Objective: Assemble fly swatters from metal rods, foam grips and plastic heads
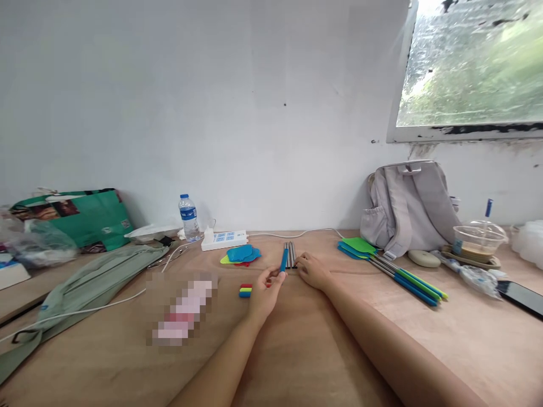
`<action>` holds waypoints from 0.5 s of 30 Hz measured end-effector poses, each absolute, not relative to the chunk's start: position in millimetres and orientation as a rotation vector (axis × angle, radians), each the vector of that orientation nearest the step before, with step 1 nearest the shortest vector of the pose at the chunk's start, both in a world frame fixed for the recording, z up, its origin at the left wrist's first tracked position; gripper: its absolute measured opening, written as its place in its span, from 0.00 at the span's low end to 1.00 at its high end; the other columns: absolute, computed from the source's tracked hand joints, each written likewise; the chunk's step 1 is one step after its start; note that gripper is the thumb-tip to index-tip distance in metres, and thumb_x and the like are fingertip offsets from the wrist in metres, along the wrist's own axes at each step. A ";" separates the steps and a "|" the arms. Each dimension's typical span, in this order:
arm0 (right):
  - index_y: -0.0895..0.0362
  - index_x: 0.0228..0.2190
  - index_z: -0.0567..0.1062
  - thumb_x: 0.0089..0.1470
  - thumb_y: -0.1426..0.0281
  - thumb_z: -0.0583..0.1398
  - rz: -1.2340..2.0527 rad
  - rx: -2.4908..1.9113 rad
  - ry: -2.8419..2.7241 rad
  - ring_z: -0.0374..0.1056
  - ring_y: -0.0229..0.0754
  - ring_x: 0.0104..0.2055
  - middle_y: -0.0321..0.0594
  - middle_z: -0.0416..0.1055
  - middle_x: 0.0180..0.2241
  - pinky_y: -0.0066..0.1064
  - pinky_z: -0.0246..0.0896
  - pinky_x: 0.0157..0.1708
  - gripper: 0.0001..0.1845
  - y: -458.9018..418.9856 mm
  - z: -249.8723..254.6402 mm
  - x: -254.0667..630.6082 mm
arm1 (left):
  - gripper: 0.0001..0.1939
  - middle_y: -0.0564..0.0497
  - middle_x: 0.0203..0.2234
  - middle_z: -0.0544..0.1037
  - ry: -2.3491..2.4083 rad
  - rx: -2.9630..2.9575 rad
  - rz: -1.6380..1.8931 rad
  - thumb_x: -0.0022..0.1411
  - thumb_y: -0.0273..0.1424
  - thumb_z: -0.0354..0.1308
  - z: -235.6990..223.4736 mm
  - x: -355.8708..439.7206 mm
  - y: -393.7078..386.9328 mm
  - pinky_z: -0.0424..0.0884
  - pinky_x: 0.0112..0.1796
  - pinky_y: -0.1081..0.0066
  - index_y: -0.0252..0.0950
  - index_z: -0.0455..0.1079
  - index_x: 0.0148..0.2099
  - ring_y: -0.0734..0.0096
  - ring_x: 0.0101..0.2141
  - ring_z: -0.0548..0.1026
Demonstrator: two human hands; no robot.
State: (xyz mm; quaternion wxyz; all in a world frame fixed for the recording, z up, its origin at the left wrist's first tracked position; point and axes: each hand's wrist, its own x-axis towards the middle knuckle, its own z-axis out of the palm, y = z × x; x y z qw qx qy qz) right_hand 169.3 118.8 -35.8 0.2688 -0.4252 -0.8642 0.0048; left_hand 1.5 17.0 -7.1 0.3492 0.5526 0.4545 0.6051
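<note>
Between the thumb and fingers of my left hand [266, 287] is a slim blue handle [284, 261], pointing up and away from me. Just right of it, several thin metal rods [291, 254] lie side by side on the table. My right hand [313, 270] rests at the right of the rods, its fingers curled and the tips close to their near ends. Whether it grips anything is hard to see. Red, yellow and blue handles [245, 291] lie stacked beside my left hand, partly hidden by it. Flat blue, yellow and red plastic pieces [242, 254] are piled farther left.
At the right lie assembled fly swatters with green and blue heads [356, 247] and coloured handles [418, 287]. Behind them are a grey backpack [409, 206], a plastic cup [477, 240] and a phone [521, 298]. A power strip [224, 239], water bottle [189, 219] and green bag [91, 220] stand left.
</note>
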 end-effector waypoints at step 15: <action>0.57 0.37 0.68 0.53 0.78 0.48 0.040 -0.980 -2.471 0.62 0.41 0.41 0.41 0.69 0.38 0.33 0.54 0.43 0.12 114.7 -30.9 182.3 | 0.14 0.53 0.22 0.72 1.026 1.055 1.529 0.46 0.40 0.57 -8.3 -7.7 16.4 0.57 0.21 0.77 0.33 0.67 0.30 0.80 0.17 0.63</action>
